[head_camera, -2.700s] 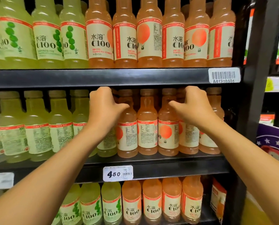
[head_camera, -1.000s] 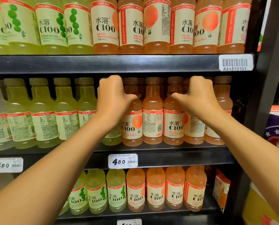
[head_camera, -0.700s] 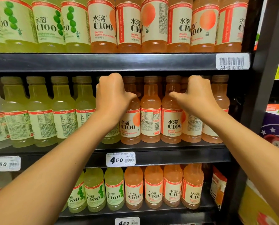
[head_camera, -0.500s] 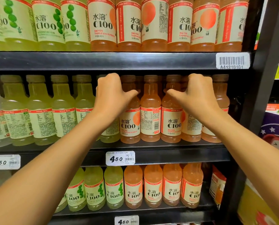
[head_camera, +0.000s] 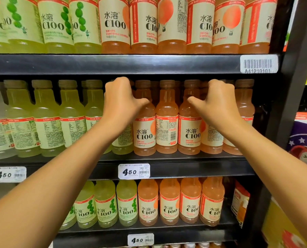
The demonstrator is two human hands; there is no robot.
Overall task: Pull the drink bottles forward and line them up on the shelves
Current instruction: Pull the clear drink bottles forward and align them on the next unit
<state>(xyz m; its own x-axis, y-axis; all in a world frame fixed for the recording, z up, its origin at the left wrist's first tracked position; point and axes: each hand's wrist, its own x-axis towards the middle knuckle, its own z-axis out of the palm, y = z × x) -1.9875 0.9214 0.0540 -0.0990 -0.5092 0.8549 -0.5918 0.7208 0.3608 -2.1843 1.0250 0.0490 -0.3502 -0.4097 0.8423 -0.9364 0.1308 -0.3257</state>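
Observation:
On the middle shelf [head_camera: 193,170], a row of green drink bottles [head_camera: 48,120] stands on the left and a row of orange drink bottles [head_camera: 167,120] on the right. My left hand [head_camera: 122,101] curls over the neck of the green bottle [head_camera: 122,145] at the colour border, its thumb against an orange bottle [head_camera: 144,133]. My right hand [head_camera: 218,102] curls over the neck of another orange bottle [head_camera: 211,142], thumb on its left neighbour [head_camera: 189,135]. Both sets of fingertips are hidden behind the bottle tops.
The upper shelf edge [head_camera: 113,64] sits just above my knuckles. More green and orange bottles fill the top shelf [head_camera: 143,25] and the lower shelf [head_camera: 168,203]. A 4.50 price tag [head_camera: 134,171] hangs below. A black upright [head_camera: 292,83] bounds the right side.
Since the earliest frame two front orange bottles have turned to show their C100 faces. Over the last second both hands stay on the same bottle necks; only the view shifts slightly.

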